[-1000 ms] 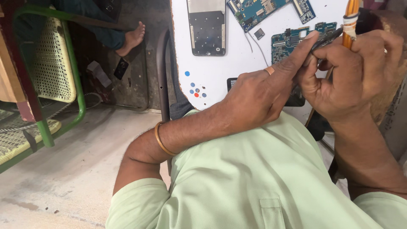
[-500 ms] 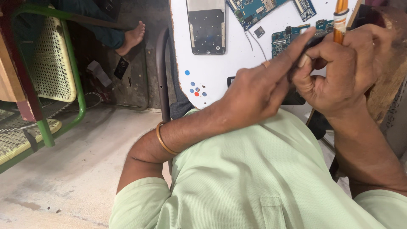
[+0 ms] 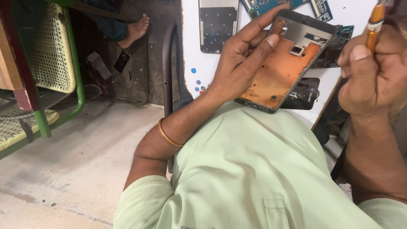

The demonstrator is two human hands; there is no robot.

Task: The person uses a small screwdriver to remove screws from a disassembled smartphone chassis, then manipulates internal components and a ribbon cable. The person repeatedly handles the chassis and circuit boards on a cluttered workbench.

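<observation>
Phone frame: an opened phone frame [image 3: 285,63] with a copper-orange inner face and dark rim, tilted, held above the person's lap at the near edge of the white work board [image 3: 190,51].
Left hand: the left hand [image 3: 241,63] is clamped on the frame's left edge, fingers [image 3: 265,21] laid along its far-left side, thumb pressed on the orange face.
Right hand: the right hand [image 3: 373,72] is closed around an orange-handled tool [image 3: 374,23], held upright just right of the frame and apart from it.
Wrist: a thin orange bangle [image 3: 167,135] circles the left forearm.
Board contents: a dark phone panel [image 3: 218,25] lies far left of the frame; blue-green circuit boards [image 3: 271,5] lie at the far edge.
Clothing: a pale green shirt [image 3: 254,169] fills the near field.
Surroundings: a green-framed woven chair [image 3: 55,55] stands at far left; another person's bare foot [image 3: 133,29] rests beyond it.
</observation>
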